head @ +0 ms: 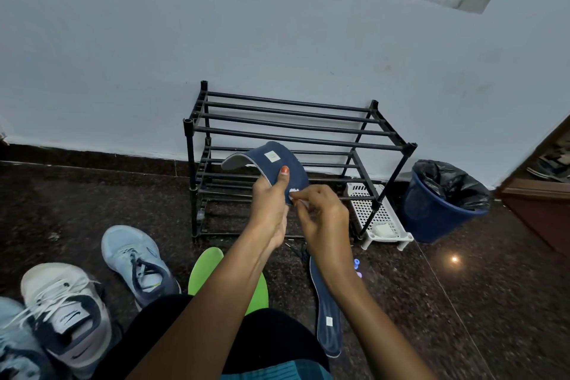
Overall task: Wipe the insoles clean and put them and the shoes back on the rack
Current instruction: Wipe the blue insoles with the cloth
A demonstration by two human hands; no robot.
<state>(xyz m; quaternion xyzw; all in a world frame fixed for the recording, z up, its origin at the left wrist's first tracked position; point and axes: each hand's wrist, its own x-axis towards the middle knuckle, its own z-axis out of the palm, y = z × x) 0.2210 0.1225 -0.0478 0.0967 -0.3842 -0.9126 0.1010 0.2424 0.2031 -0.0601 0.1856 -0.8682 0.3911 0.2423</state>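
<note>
Left hand (269, 205) grips bent navy insole (288, 165); right hand (324, 217) pinches white wipe (294, 190).

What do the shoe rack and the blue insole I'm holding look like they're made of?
Shoe rack: likely painted metal tubes in plastic joints, black, slightly glossy. Blue insole: probably fabric over foam; matte top, pale grey underside, bending where the left hand grips it. The right hand pinches a white scrap.

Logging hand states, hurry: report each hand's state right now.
Left hand: grips the bent navy blue fabric insole.
Right hand: pinches a small white wad against that insole.
</note>
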